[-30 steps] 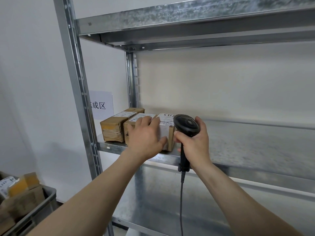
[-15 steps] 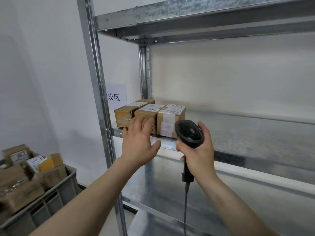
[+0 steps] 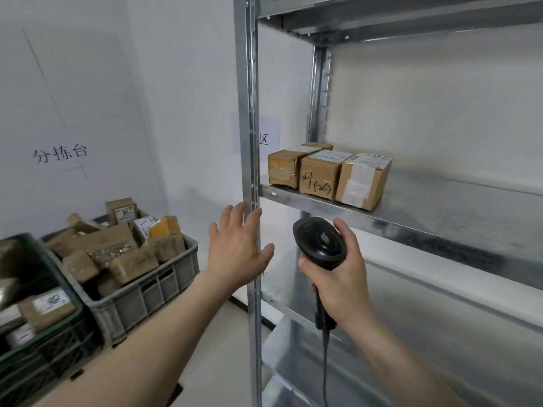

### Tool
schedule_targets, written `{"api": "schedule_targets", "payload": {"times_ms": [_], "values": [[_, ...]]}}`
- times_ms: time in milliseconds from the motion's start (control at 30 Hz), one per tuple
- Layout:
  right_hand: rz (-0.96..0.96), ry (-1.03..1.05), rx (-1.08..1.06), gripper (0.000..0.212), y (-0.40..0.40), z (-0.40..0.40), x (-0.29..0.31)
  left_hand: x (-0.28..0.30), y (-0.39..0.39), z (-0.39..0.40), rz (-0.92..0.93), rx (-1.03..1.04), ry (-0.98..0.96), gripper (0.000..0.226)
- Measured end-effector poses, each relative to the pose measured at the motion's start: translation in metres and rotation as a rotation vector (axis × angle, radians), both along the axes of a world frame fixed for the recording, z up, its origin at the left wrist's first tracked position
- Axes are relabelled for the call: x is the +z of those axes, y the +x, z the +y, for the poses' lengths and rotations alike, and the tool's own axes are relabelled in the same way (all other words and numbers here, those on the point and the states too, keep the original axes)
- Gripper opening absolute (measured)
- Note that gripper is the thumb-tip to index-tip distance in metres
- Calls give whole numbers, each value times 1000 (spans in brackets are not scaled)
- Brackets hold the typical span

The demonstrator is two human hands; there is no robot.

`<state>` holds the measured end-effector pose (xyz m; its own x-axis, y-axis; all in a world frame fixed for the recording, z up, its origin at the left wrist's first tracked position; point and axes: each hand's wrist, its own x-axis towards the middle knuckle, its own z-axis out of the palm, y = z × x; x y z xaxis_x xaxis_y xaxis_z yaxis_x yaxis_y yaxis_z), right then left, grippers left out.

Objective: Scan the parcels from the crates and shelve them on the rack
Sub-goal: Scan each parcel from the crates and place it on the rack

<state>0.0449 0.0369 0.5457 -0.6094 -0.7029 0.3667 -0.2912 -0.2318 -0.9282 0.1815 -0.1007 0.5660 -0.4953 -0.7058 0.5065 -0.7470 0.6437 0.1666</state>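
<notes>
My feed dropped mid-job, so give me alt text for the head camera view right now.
The left hand is open and empty in front of the rack post, while the right hand grips a black corded scanner. Three taped cardboard parcels sit side by side at the left end of a metal shelf. At lower left, a grey crate holds more parcels.

A metal rack stands against a white wall. Three cardboard parcels sit side by side on its shelf. Below that shelf, the left hand spreads flat, empty; the right hand grips a black scanner. Left of the rack, a grey crate holds parcels.
</notes>
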Motion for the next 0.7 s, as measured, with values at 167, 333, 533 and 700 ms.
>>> {"api": "schedule_targets", "payload": {"times_ms": [167,333,533,700], "values": [[-16,10,61,94,58,-30,-6,-15,63,-26,21,63,30,74],[-20,13,99,86,121,-79,-15,-32,140,-70,46,113,57,75],[-18,39,142,90,217,-151,-31,-57,253,-135,-27,204,109,69],[-22,58,214,85,285,-203,-48,-74,340,-174,-69,280,140,73]]}}
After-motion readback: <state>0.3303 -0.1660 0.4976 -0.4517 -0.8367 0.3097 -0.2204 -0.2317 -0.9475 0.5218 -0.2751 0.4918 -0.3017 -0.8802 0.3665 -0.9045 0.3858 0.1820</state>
